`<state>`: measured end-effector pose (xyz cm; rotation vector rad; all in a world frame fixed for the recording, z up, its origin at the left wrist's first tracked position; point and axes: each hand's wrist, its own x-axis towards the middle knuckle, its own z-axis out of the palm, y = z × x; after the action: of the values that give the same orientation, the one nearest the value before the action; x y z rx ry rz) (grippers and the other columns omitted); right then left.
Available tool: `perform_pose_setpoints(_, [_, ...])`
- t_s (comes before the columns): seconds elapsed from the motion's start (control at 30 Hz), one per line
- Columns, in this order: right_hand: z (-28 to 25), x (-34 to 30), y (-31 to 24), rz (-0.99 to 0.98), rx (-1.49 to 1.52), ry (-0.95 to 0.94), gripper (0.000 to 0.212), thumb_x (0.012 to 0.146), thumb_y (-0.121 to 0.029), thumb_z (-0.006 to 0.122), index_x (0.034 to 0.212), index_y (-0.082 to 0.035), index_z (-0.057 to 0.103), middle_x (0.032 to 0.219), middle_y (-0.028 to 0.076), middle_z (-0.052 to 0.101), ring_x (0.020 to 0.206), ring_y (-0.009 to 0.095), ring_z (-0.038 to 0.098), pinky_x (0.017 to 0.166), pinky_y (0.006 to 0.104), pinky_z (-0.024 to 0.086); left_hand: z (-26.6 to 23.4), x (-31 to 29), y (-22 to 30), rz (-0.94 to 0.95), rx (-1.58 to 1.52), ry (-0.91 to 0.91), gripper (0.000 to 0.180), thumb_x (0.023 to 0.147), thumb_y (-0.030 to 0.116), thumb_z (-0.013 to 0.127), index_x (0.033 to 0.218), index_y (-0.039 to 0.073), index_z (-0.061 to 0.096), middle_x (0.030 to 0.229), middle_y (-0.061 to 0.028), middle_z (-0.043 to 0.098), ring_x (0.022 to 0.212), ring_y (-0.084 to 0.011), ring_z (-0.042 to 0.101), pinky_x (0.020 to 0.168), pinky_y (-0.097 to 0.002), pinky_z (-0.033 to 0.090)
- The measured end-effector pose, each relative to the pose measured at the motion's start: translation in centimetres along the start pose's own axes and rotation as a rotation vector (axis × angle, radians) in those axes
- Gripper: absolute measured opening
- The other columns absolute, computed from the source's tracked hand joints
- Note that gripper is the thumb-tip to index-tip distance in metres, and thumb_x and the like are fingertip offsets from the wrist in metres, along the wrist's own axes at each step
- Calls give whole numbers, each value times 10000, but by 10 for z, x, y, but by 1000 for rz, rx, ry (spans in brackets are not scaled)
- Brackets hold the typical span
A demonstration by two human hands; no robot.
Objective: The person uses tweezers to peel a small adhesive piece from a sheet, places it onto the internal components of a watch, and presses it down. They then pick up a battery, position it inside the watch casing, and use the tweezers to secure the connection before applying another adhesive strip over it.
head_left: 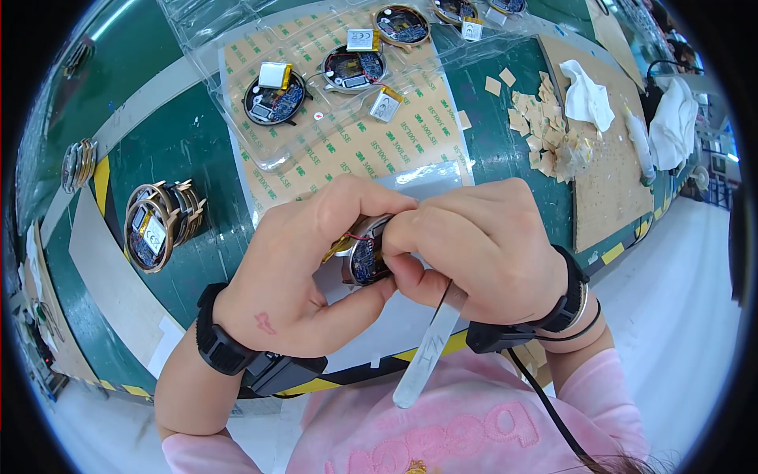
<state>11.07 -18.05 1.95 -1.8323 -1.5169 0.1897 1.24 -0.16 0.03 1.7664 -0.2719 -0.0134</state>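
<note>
Green workbench [505,170], an opened round watch body [365,259] held between two hands

The left hand [288,276] grips its rim between thumb and fingers; the right hand [482,241] has curled fingers against its right edge, a flat clear-looking stick [430,347] tucked in them; beyond, left, stand stacked watch cases [148,229]; farther off, a clear plastic tray [271,164] holds several round watch bodies [275,99] with small silver batteries [386,104]

There are two hands [296,276] [489,245], one held watch [368,257], one flat strip [430,347], two white cloths [589,95] [673,126], at least five other watches [274,99] and at least two watch stacks [150,237].
</note>
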Motion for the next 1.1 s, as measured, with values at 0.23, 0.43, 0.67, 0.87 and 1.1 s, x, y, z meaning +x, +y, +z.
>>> perform_pose_setpoints(0.23, [4,1,-5,-37,-111,-6,243,577,-18,689,781,-48,561,599,21,507,478,189,525,440,272,432,-1,0,-2,21,2,5,448,654,-31,585,1098,-48,534,901,-102,630,803,-175,625,720,-258,471])
perform_pose_setpoints(0.43, [5,1,-5,-49,-103,20,237,580,-18,685,777,-45,555,597,25,506,477,186,526,431,276,427,4,0,-5,47,26,87,383,650,3,591,1032,12,576,832,-114,631,693,-276,633,618,-296,493])
perform_pose_setpoints(0.67, [6,2,-7,-3,-60,-5,244,575,-14,684,747,-64,519,598,22,504,483,197,535,432,282,426,5,-1,-3,21,62,103,335,628,-5,572,958,21,618,785,-104,644,643,-261,636,576,-290,490])
perform_pose_setpoints(0.87, [10,1,-9,43,-12,12,251,585,-10,687,731,-74,493,604,18,509,494,202,544,439,287,430,5,-3,-4,-36,-3,100,337,628,-3,561,958,22,627,779,-103,645,645,-253,636,573,-285,485])
perform_pose_setpoints(1.1, [12,2,-12,43,-22,38,237,611,15,677,730,-74,492,604,14,509,497,200,552,442,290,435,3,-4,-4,-70,-53,93,331,644,12,547,965,20,629,785,-106,645,654,-248,632,589,-293,483])
